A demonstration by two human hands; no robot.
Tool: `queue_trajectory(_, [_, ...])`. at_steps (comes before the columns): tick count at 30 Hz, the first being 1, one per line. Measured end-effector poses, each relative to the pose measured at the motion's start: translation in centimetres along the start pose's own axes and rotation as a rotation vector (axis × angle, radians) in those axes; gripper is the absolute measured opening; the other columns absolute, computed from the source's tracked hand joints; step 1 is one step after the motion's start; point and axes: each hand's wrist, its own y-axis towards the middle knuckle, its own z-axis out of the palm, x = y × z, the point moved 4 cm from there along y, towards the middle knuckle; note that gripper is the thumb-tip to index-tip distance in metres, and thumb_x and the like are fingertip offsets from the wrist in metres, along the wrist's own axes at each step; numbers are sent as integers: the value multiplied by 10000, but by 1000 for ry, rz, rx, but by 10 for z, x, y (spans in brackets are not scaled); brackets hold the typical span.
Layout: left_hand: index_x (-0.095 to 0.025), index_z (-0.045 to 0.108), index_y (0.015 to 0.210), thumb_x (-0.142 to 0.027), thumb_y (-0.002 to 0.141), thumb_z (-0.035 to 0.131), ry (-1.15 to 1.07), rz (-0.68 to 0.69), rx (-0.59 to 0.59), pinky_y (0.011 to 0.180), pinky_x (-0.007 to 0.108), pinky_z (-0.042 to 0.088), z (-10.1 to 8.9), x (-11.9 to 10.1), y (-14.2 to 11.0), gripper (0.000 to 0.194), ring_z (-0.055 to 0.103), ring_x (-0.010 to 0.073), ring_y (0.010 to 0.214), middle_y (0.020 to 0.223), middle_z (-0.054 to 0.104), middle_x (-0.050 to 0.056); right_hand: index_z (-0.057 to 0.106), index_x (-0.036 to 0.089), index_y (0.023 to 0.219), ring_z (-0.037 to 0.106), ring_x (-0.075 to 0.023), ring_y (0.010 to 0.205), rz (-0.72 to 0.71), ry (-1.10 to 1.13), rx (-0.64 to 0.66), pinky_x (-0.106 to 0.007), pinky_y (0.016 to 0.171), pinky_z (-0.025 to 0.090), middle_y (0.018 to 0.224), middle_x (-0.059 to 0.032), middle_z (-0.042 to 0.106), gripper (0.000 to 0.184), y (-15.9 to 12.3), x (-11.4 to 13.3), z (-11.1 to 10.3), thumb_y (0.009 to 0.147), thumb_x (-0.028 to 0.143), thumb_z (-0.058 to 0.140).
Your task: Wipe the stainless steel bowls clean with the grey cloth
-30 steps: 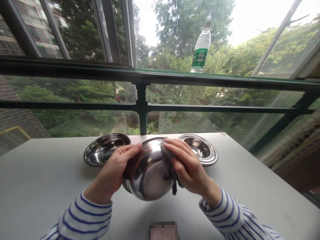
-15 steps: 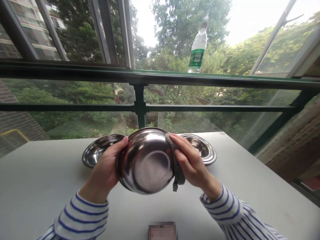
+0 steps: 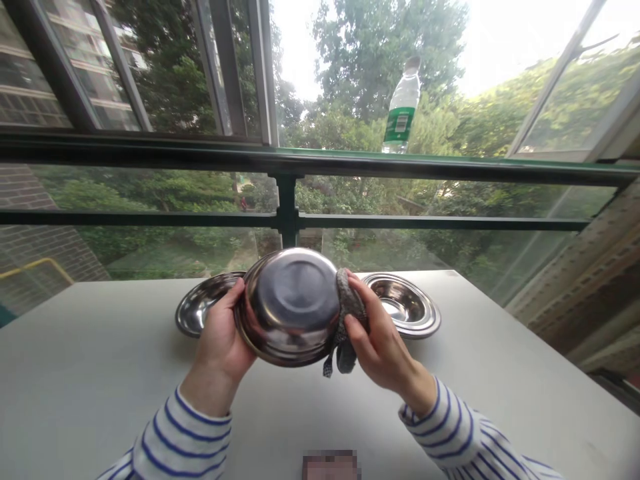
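Tipped further base-up since the earlier frame, our bowl [image 3: 290, 310] is held between our hands. Our left hand [image 3: 225, 337] grips its rim, apparently bracing it against our right hand [image 3: 377, 333], which clasps a cloth [image 3: 346, 300] against the opposite side. Beyond the left sits a second bowl [image 3: 193, 310]; beyond the right, a wide-rimmed bowl [image 3: 405, 303].

Bowl [image 3: 290, 300], polished metal, round, raised, tilted, base toward viewer; cloth [image 3: 351, 301], grey, bunched against its right side
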Motion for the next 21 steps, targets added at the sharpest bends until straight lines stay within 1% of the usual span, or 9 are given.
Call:
queue_trajectory(3, [-90,644,1018,-154,881,387,-8,30,-16,767,352,552,-2,-1,2,298,692,211,748,688,726,70,301,141,1341,295,-280,1312,-221,-115,13,-518,1019,356,1391,-179,359,544,-4,15,7,818,106,446])
queue_trajectory(5, [-88,626,1069,-155,875,397,-5,25,-19,770,360,549,-3,0,2,307,691,218,762,724,731,79,346,139,1325,318,-290,1300,-353,-176,56,-500,993,395,1365,-178,405,538,-7,21,12,803,96,467])
queue_trajectory(7, [-83,620,1082,-151,867,410,2,4,-21,767,365,548,-5,1,2,308,691,224,765,736,733,89,381,150,1312,372,-287,1270,-410,-203,69,-476,963,432,1324,-166,463,526,-7,22,12,798,97,480])
queue_trajectory(9, [-79,619,1080,-143,859,422,14,-21,-40,762,364,550,-9,3,-1,303,694,224,747,714,731,87,401,161,1301,429,-280,1226,-380,-186,43,-471,941,449,1285,-160,501,509,-5,20,8,802,96,479])
queue_trajectory(12, [-77,608,1085,-146,860,428,41,-46,-70,751,364,552,-18,4,-8,297,697,219,700,682,727,81,437,191,1262,492,-254,1159,-228,-63,-21,-460,922,463,1234,-142,535,455,0,14,0,819,86,448])
queue_trajectory(14, [-77,604,1087,-152,861,433,58,-62,-70,746,365,553,-26,5,-13,293,698,218,670,683,728,83,455,215,1237,519,-232,1127,-143,33,-31,-437,916,473,1194,-116,560,427,1,13,-3,830,87,437])
queue_trajectory(15, [-77,605,1084,-152,860,438,62,-71,-69,747,365,553,-30,6,-16,289,698,219,665,685,728,84,451,221,1239,531,-226,1110,-124,62,-26,-427,909,479,1174,-108,571,426,0,15,-4,833,90,437])
queue_trajectory(17, [-73,613,1070,-150,856,447,67,-96,-68,751,368,551,-38,8,-20,282,699,225,683,688,728,89,439,222,1259,549,-225,1080,-158,50,8,-419,890,492,1151,-105,588,443,-5,20,-4,836,92,446])
queue_trajectory(21, [-68,638,1018,-157,848,463,44,-149,-44,763,373,549,-51,16,-26,260,697,240,754,745,733,110,512,214,1225,561,-239,1040,-344,-188,104,-402,842,509,1156,-115,603,437,-25,36,-3,812,69,503])
